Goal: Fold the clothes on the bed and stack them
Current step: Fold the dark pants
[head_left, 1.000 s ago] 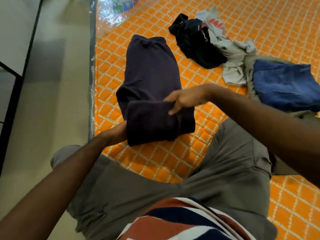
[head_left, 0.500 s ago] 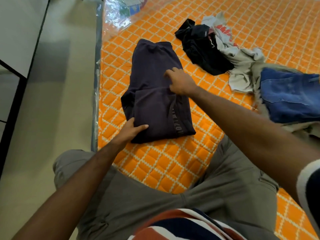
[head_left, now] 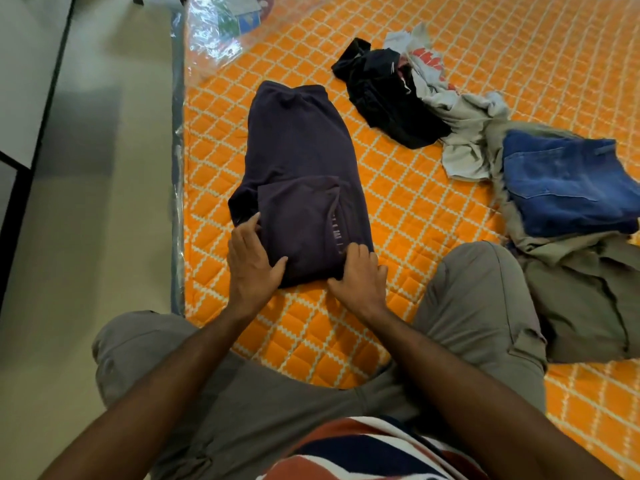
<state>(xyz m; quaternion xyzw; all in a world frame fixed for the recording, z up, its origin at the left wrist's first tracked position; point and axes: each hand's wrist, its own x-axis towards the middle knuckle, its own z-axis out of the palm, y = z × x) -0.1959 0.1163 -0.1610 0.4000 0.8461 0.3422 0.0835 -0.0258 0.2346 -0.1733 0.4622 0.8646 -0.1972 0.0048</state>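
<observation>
So I'm sitting at the edge of the bed (head_left: 433,216), on the orange quilted mattress, with the dark purple garment (head_left: 301,168) laid out lengthwise right in front of my knees. Its near end is already doubled over on itself, which is why there's a thicker square panel sitting on top down by me.

My left hand (head_left: 254,263) lies on the near left corner of that fold, fingers mostly straight and spread, thumb out to the side. It's pinning the layers rather than grabbing anything. My right hand (head_left: 360,275) is at the near right corner with fingers curled down onto the edge. I honestly can't tell if it's pinching the cloth or only pressing on it. Both hands on the near edge makes sense to me: it keeps the fold square, ready for the next turn, probably rolling this end up toward the far one.

The rest is off to my right so I've got room: a crumpled black garment (head_left: 388,98) touching a rumpled grey shirt (head_left: 464,133), and blue jeans (head_left: 561,181) folded on top of some olive clothing (head_left: 581,292), which looks like my stack. So one piece is mid-fold, and those two crumpled ones are still waiting.
</observation>
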